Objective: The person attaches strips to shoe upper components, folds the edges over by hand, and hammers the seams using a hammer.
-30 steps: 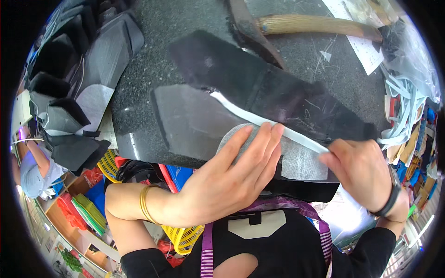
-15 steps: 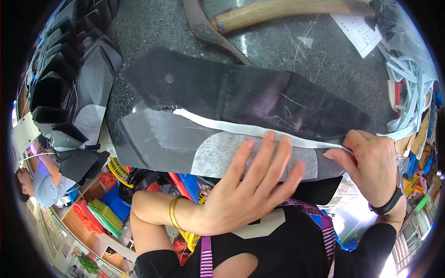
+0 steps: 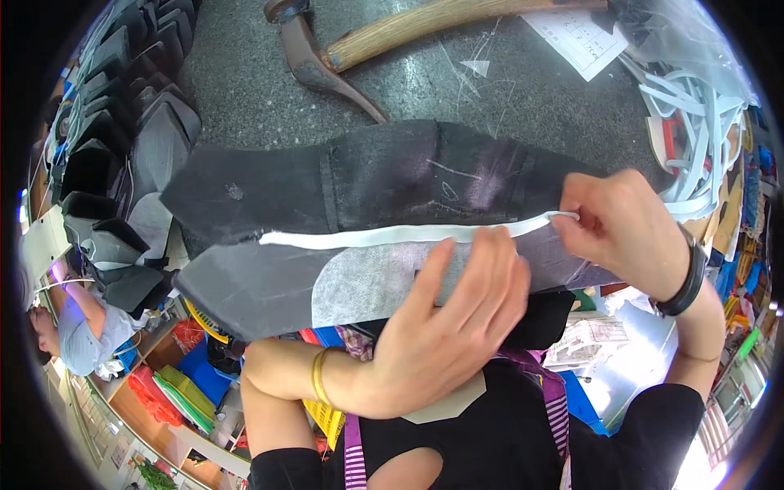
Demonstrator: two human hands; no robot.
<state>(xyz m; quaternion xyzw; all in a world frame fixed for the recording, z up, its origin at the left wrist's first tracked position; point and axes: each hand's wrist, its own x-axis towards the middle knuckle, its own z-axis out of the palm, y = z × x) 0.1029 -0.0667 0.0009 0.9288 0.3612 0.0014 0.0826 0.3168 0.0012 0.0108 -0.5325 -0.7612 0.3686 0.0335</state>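
Observation:
A dark sheet piece (image 3: 245,189) lies across the worktop, its near half grey with a whitish woven patch (image 3: 359,286). A narrow white strip (image 3: 343,239) runs along its middle seam. The right end of that strip is pinched between the thumb and fingers of my right hand (image 3: 625,233), at the piece's right end. My left hand (image 3: 457,318) rests over the near half, fingers stretched out and their tips at the strip, holding nothing. Part of the patch is hidden beneath it.
Beyond the piece lies a hammer (image 3: 408,37) with a wooden handle. A printed paper (image 3: 576,41) and a tangle of pale blue strips (image 3: 694,139) are at the right. Stacked dark pieces (image 3: 155,147) line the left side. Another person (image 3: 82,327) sits far left.
The sheet piece has shifted left and turned slightly, with the strip on it. My left fingers have drawn closer together. Hammer and paper appear further left in view.

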